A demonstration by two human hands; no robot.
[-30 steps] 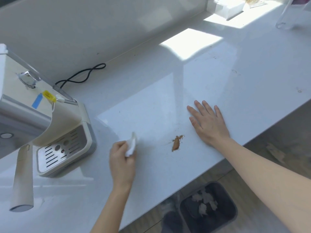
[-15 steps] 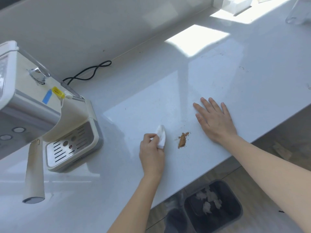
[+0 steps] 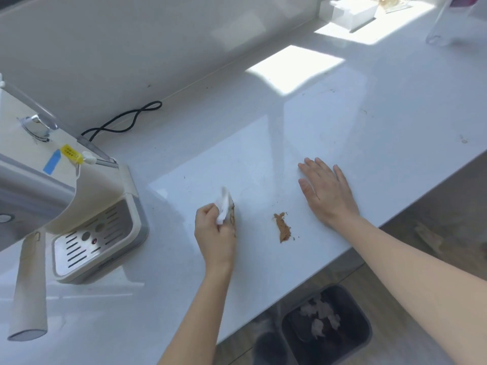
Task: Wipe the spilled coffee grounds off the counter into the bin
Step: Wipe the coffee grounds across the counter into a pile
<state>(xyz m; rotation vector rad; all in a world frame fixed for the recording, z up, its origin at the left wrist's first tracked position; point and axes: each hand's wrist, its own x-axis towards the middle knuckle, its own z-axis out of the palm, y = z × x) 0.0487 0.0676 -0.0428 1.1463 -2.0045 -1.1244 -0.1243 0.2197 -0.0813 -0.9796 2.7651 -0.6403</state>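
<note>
Two bare hands are over a white worktop (image 3: 342, 114). The left hand (image 3: 214, 233) is curled closed around a crumpled white tissue (image 3: 223, 208), which sticks up out of the fist toward the far side; brown staining shows on the side of the tissue that faces right. This hand sits on the worktop just left of the spilled coffee grounds (image 3: 282, 227), apart from them. The grounds lie as a small brown streak with a few loose specks beside it, near the front edge of the worktop, between the two hands. The right hand (image 3: 326, 192) lies flat and open, palm down, fingers spread and pointing to the far side, just right of the grounds and not touching them.

Below the near edge of the worktop, on the floor, stands a dark bin (image 3: 326, 325) with scraps of white paper inside it; it is near and a little right of the grounds. At the left stands a cream coffee machine (image 3: 79, 196) with a slotted metal drip tray (image 3: 89, 238), and a black cord (image 3: 123, 122) loops behind it along the wall. Far right, in sunlight, sit a white box (image 3: 353, 11) and a clear container (image 3: 448, 25).
</note>
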